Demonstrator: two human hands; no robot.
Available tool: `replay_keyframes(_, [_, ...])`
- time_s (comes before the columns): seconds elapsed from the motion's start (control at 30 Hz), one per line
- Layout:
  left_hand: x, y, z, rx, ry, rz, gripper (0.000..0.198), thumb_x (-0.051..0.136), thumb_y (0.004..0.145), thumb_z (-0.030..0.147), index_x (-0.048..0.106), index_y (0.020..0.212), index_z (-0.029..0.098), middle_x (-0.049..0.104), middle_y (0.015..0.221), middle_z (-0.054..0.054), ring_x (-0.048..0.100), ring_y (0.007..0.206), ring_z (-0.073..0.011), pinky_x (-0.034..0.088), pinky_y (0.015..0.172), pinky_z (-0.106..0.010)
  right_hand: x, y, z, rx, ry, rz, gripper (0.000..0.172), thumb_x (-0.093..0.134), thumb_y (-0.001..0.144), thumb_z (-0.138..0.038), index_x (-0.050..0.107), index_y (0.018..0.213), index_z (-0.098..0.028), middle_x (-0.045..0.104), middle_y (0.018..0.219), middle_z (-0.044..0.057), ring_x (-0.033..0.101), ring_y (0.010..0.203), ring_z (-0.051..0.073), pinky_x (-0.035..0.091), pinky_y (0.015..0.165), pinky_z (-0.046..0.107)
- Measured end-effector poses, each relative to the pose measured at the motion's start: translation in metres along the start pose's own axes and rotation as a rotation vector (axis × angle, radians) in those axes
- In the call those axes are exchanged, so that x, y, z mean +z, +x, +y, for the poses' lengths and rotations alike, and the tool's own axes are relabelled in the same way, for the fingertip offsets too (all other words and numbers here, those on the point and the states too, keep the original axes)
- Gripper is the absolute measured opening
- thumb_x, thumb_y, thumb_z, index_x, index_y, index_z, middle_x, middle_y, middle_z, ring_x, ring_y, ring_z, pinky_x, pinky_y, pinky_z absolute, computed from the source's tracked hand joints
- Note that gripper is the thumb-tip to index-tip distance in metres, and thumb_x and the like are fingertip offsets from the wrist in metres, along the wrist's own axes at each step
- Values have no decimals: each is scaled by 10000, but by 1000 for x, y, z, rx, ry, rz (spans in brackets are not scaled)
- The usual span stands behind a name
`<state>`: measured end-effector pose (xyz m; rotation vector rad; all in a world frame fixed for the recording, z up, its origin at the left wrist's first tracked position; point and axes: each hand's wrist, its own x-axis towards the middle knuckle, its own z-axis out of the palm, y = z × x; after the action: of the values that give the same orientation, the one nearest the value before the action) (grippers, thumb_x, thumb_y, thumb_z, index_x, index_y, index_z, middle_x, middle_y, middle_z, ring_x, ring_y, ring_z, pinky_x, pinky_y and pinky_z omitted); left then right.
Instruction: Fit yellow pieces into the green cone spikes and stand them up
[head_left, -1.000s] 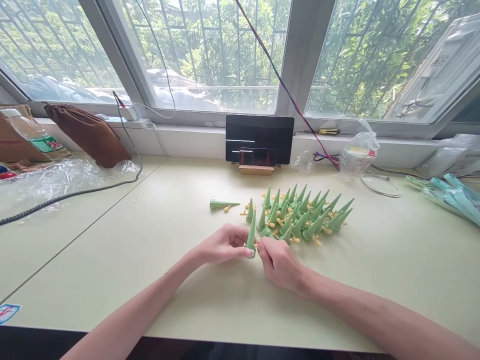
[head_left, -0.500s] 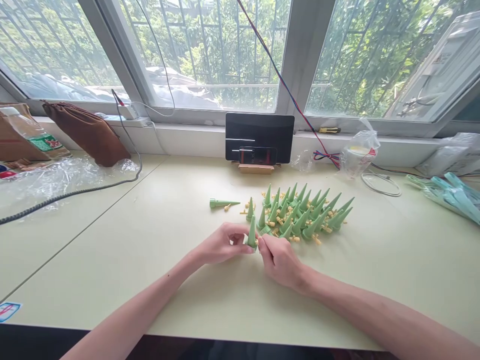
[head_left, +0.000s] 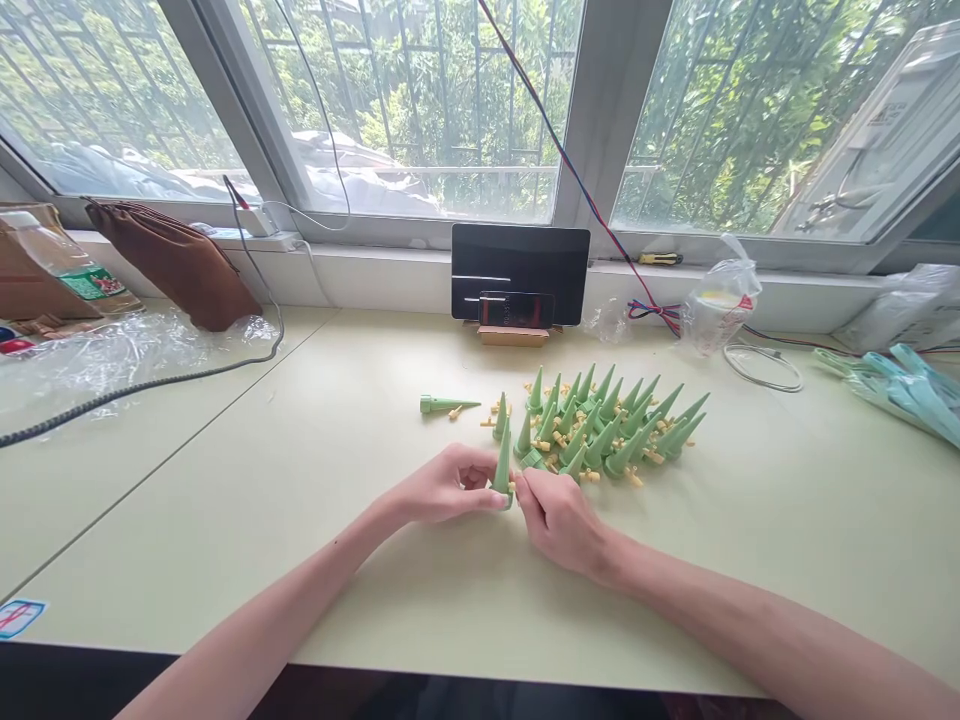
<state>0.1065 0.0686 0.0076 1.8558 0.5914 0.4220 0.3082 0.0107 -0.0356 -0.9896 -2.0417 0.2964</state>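
My left hand (head_left: 444,486) is closed on a green watering spike (head_left: 503,462), thumb and fingers around its wide base. The spike stands nearly upright, point up. On its right side shows a small yellow valve (head_left: 513,487), which the fingertips of my right hand (head_left: 564,520) pinch; they partly hide it. Just behind my hands stands another green spike (head_left: 499,425) with a yellow valve. Farther left, a loose green spike (head_left: 448,404) lies on its side with a separate yellow valve (head_left: 455,412) beside it. Several upright spikes with valves form a cluster (head_left: 607,430) behind my right hand.
A black tablet (head_left: 517,260) and a phone (head_left: 517,308) lean at the back on a cardboard stand (head_left: 514,337). A brown pouch (head_left: 176,265), bottle (head_left: 82,270) and dark cable (head_left: 172,377) lie left. Right are a bagged cup (head_left: 718,310) and blue-green plastic (head_left: 911,390).
The held spike leans slightly more to the right at its tip. Both hands keep their grip in nearly the same place, and the other spikes have not moved.
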Motion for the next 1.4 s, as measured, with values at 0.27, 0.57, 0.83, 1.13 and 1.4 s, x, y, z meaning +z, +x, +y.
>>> replay_keyframes(0.27, [0,1,1,6,-48,-7,313,651,882,404,719,997,120,484,677,14,322,599,-97,250,533,-231,0,2,-2,25,5,-8,353,285,1058,-241,354,711,-223,413,605,-35,330,502,108,277,507,269])
replay_keyframes(0.57, [-15,-2,14,-59,111,-3,329,585,925,428,747,977,146,624,831,-49,465,658,-113,387,557,-210,-2,4,-6,65,26,-40,405,244,1082,-321,369,709,-222,424,621,-27,345,522,116,298,499,263])
replay_keyframes(0.83, [-32,-7,13,-213,153,93,377,640,864,470,592,683,143,468,574,26,369,512,-83,265,464,-213,-2,2,-6,120,2,-43,395,282,1079,-339,546,830,-184,511,634,-13,410,517,118,326,517,258])
replay_keyframes(1.13, [-31,-8,2,-459,78,309,448,736,762,495,454,960,210,671,657,-6,510,452,-126,340,422,-221,1,0,-7,-12,-115,-70,380,322,1066,-272,501,741,-188,507,633,1,390,515,114,272,502,264])
replay_keyframes(1.4, [-25,-6,3,-514,99,351,425,748,735,522,474,780,201,687,613,-37,524,412,-131,297,390,-213,1,2,-12,-164,-254,-38,393,377,1047,-208,470,665,-188,423,575,-23,285,491,108,198,473,285])
